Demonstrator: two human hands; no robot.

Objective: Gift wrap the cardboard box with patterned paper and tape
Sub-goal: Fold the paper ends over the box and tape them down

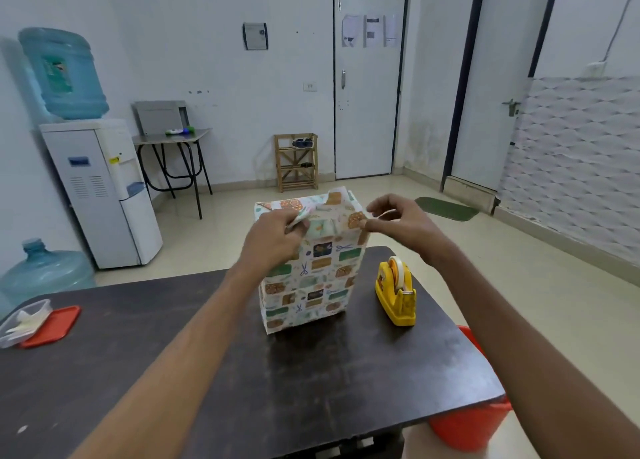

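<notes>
The cardboard box [313, 278] stands upright in the middle of the dark table [242, 372], covered in white paper with green, orange and blue patterns. At its top left, my left hand [275, 237] pinches a folded paper flap. My right hand [394, 223] is at the top right corner, its thumb and forefinger pinching the paper edge there and the other fingers spread. A yellow tape dispenser [396, 290] with a roll of clear tape sits on the table just right of the box.
A clear plastic container [24, 321] with a red lid [52, 325] beside it lies at the table's left edge. An orange bucket [467, 427] stands on the floor under the right corner. Water dispenser [100, 188] and a spare bottle stand left.
</notes>
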